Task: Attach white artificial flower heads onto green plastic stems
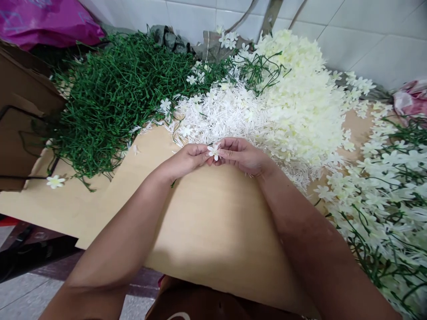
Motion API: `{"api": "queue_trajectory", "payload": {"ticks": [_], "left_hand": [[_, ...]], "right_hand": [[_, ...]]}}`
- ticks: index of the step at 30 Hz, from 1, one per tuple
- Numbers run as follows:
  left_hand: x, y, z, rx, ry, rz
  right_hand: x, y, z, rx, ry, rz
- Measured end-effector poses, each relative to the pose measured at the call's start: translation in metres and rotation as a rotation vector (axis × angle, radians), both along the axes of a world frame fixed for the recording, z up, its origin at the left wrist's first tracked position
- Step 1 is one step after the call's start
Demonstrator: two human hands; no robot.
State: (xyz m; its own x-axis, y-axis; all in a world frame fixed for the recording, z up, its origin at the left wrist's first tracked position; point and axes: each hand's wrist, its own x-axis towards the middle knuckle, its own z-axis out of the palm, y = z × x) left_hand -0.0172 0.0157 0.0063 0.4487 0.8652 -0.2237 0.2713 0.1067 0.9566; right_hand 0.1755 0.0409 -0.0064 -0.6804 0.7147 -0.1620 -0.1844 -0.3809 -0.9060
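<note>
A small white artificial flower (214,152) is pinched between my two hands, above the brown cardboard sheet (213,213). My left hand (191,161) is closed at its stem side, and a green stem tip pokes out below that hand. My right hand (245,155) has thumb and fingers closed on the petals from the other side. Just beyond my fingers lies a heap of thin white stamens (216,115). Left of it spreads a big pile of green plastic stems (130,89). To the right rises a mound of cream flower heads (300,93).
Several assembled white flowers with green stems (383,191) lie at the right. A cardboard box (23,111) stands at the left, near a purple plastic bag (46,20). One loose flower (55,181) rests by the box. A tiled wall (367,40) closes off the back.
</note>
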Motion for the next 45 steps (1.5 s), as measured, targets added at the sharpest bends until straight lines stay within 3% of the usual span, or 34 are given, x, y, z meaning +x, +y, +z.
{"api": "queue_trajectory", "payload": {"ticks": [23,38,42,45], "left_hand": [[0.008,0.001,-0.001,0.106,-0.08,-0.016],[0.008,0.001,-0.006,0.127,0.152,0.018],[0.007,0.0,-0.003,0.161,0.168,0.018],[0.002,0.001,0.003,0.107,0.061,0.043]], "right_hand": [[-0.007,0.0,0.005,-0.072,-0.148,-0.135],[-0.016,-0.007,0.004,-0.009,-0.334,-0.256],[-0.016,-0.008,0.004,-0.006,-0.29,-0.263],[-0.013,-0.007,0.009,-0.006,-0.21,-0.246]]}}
